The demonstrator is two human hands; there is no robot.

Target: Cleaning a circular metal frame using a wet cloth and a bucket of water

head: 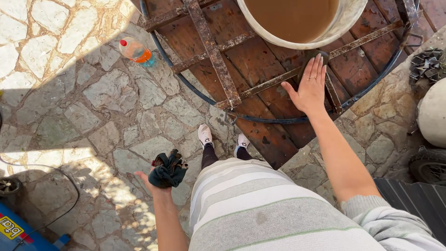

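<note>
**Right hand flat on sponge, left hand gripping dark rag**

Your right hand [310,87] lies palm down, fingers spread and straight, on a dark grey scrubbing pad [312,59]. A ring shows on one finger. The pad sits on the round dark-red wooden tabletop [274,135], across one of the rusty metal bars of the frame [214,53] that crosses the wood. The pad's far edge is just beside the base of the large white plastic bucket [346,23]. The bucket stands on the tabletop and is filled with murky brown water. A black metal hoop [186,79] rims the tabletop.

Your left hand [155,181] hangs low at your side, well apart from the table, fingers curled shut around a crumpled dark teal cloth rag [168,171]. The rag bulges out above the fingers.

You stand on irregular grey stone paving [93,93], your white sneakers [205,135] at the near edge of the tabletop. Striped white and grey shorts fill the bottom middle of the view.

A clear plastic bottle with a red cap and orange liquid [135,50] lies on its side on the paving, left of the table. A blue machine corner [18,232] with a black cable sits bottom left. A dark rubber wheel [427,165] is at the right edge.
</note>
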